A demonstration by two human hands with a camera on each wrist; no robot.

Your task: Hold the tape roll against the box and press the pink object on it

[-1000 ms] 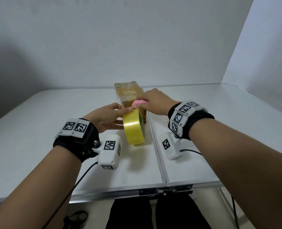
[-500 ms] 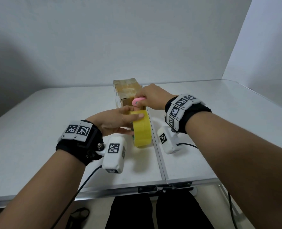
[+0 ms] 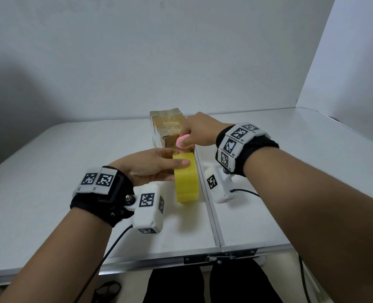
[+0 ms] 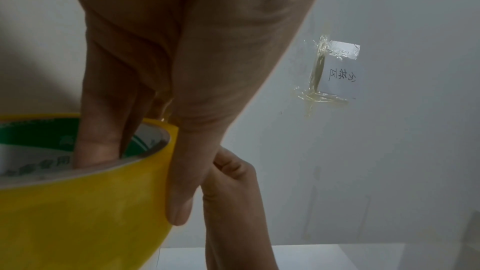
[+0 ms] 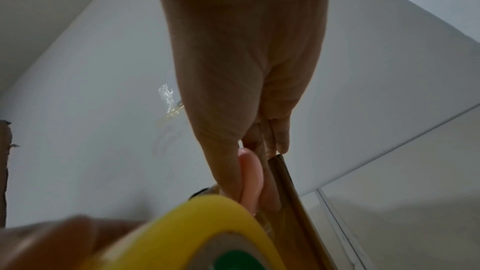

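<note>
We had the yellow tape roll (image 3: 186, 177) standing on edge, just off the white table (image 3: 50, 171), right in front of the cardboard box (image 3: 167, 127). Our left hand (image 3: 150, 166) gripped it, fingers tucked inside the core and the thumb pressed along the outer face, as the left wrist view showed. Our right hand (image 3: 199, 133) was clenched around a small pink tool (image 3: 182, 139), held at the near top edge of the box, just above the roll. The box already wore several glossy strips across its top, so we judged the sealing well along. What seemed left was freeing the roll from the box at that near edge; whether the strip there was severed, we could not tell, because our 2 hands hid it.
</note>
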